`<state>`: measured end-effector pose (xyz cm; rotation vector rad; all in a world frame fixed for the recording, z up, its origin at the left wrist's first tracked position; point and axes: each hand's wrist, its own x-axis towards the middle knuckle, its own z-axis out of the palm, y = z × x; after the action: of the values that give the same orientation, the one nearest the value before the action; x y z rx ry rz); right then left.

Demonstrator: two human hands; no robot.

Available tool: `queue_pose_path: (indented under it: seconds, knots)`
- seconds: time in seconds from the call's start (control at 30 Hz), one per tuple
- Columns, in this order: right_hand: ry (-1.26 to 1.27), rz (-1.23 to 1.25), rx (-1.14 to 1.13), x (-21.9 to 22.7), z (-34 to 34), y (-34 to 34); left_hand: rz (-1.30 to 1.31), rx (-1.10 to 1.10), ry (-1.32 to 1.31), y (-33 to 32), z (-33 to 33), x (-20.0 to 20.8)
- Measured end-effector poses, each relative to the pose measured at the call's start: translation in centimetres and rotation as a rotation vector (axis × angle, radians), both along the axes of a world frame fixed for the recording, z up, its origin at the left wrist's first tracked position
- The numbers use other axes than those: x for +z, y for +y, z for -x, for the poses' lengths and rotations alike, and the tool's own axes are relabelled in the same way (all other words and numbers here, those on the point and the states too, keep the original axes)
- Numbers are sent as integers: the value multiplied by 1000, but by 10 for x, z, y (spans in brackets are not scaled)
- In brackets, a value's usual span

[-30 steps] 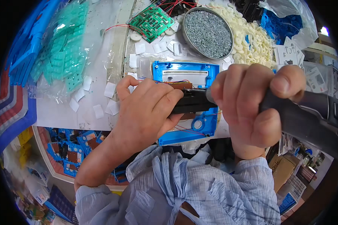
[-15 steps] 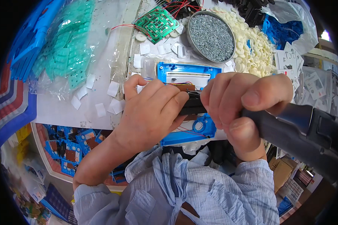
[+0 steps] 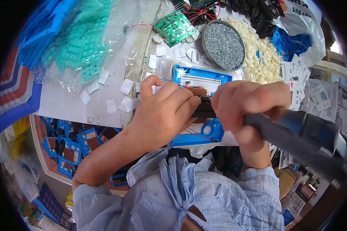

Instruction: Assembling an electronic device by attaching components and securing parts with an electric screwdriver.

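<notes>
My left hand (image 3: 164,107) is closed, thumb and fingers around a long black plastic part (image 3: 205,111). That part lies across a blue plastic casing (image 3: 215,135), which has a round ring, thin wires and a brown board (image 3: 196,91) in it. My right hand (image 3: 246,109), slightly blurred, is wrapped around a black power tool (image 3: 293,134) that looks like an electric screwdriver. The tool's body slants down to the right. Its working tip is hidden behind the hand, close to the black part.
Behind the casing stand a round metal bowl of screws (image 3: 224,44), a green circuit board (image 3: 174,27) and cream plastic discs (image 3: 254,57). Bagged green parts (image 3: 81,50) lie left; small white squares dot the table. A tray of blue assemblies (image 3: 40,144) sits lower left.
The table and its objects have shifted right and a little down in the picture. The tool's outer end has dipped lower. Both hands keep their holds.
</notes>
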<state>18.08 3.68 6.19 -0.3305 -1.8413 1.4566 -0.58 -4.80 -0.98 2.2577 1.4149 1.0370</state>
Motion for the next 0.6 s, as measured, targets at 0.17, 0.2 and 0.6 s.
queue_pose_path:
  seconds: [0.17,0.2,0.6]
  knots:
    - [95,-52,-153,27,-43,6,1,-34,-2,4,1,4]
    - [77,-96,-225,37,-48,5,1,-41,-1,5,1,6]
    - [-496,-565,-639,7,-77,-40,0,-28,56,7,2,-2]
